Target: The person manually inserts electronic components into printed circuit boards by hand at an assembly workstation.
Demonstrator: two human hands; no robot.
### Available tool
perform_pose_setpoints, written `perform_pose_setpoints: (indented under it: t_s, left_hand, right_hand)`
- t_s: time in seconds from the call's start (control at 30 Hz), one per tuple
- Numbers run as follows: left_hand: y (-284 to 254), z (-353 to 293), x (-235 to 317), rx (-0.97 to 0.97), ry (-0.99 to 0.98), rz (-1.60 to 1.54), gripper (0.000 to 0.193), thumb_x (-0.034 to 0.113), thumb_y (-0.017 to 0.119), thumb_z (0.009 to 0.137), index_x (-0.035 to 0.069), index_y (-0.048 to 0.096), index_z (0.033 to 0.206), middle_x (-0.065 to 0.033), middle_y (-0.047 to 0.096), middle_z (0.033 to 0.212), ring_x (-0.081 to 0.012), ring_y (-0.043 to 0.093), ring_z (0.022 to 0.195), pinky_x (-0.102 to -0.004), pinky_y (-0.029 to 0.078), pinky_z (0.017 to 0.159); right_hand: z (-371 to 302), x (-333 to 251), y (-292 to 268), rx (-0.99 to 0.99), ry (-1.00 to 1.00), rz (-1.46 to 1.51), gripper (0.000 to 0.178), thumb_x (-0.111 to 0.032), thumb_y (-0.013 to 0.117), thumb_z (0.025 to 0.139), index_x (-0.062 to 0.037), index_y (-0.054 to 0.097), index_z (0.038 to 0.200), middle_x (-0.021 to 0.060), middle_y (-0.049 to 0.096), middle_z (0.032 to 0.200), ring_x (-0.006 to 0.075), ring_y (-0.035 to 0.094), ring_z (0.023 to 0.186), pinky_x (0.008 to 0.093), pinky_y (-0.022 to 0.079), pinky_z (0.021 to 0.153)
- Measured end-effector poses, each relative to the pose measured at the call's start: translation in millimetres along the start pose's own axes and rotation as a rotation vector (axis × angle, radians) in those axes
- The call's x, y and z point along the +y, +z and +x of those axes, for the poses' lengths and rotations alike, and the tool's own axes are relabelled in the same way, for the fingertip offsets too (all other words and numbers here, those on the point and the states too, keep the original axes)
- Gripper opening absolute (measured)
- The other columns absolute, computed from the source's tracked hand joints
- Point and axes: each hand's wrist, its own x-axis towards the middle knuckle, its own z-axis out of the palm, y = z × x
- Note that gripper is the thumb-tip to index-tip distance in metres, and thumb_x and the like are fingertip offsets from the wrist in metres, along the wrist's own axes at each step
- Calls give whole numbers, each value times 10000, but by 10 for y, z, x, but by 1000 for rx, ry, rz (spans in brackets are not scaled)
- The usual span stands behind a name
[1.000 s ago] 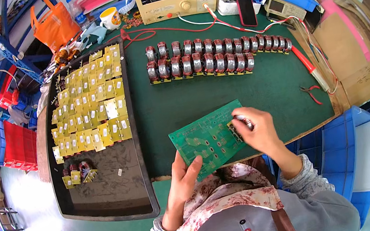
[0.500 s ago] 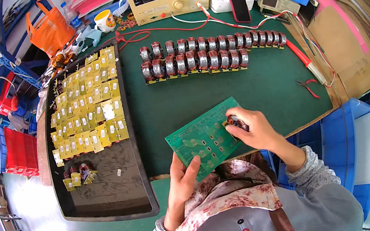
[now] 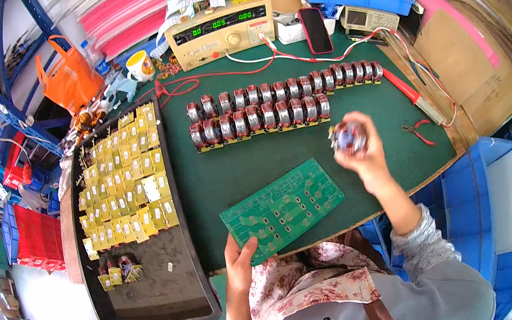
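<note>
A green circuit board [image 3: 283, 205] is pinched at its near left corner by my left hand [image 3: 242, 258], thumb on top. Up and to the right of the board, my right hand [image 3: 364, 150] grips a wound toroidal coil [image 3: 351, 138], lifted clear of the board. Metal pins show on the coil's left side. Beyond the board stand two rows of similar coils [image 3: 260, 119] on small yellow boards, with the back row running farther right.
At left, a black tray [image 3: 158, 304] holds several yellow-board coils turned over [image 3: 120, 180]. A power supply [image 3: 220, 33] with red and white leads and a phone [image 3: 315, 30] stand at the back. Red-handled pliers [image 3: 421, 134] lie right, near a red probe [image 3: 402, 86].
My right hand has lifted the coil off the board, up and to the right. The board now shows uncovered, still in my left hand. The whole view has shifted slightly.
</note>
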Motion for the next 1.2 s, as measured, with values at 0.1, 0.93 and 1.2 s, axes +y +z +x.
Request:
perform_pose_setpoints:
  t_s: [0.1, 0.93, 1.2]
  left_hand:
    - [-17, 57, -87, 81, -2, -12, 323, 185, 507, 914, -19, 455, 1159, -158, 662, 831, -184, 625, 549, -249, 452, 429]
    - [-397, 171, -564, 4, 229, 457, 372, 144, 493, 980, -2, 434, 1317, -158, 569, 1210, -219, 511, 1158, -346, 409, 976]
    - [-506, 22, -592, 32, 241, 283, 357, 134, 502, 974, 2, 445, 1301, -148, 569, 1212, -206, 513, 1150, -333, 413, 965]
  right_hand:
    - [631, 224, -302, 86, -232, -581, 592, 48, 756, 700, -107, 504, 1212, 14, 551, 1094, 122, 541, 997, 263, 484, 834]
    - [-752, 673, 3975, -1262, -972, -572, 268, -79, 614, 766, -8, 604, 1024, 101, 583, 1061, 264, 524, 1049, 377, 449, 872]
    - [-903, 721, 4069, -1381, -677, -997, 379, -229, 719, 775, 0, 556, 1029, 119, 541, 1126, 311, 549, 1008, 409, 503, 839]
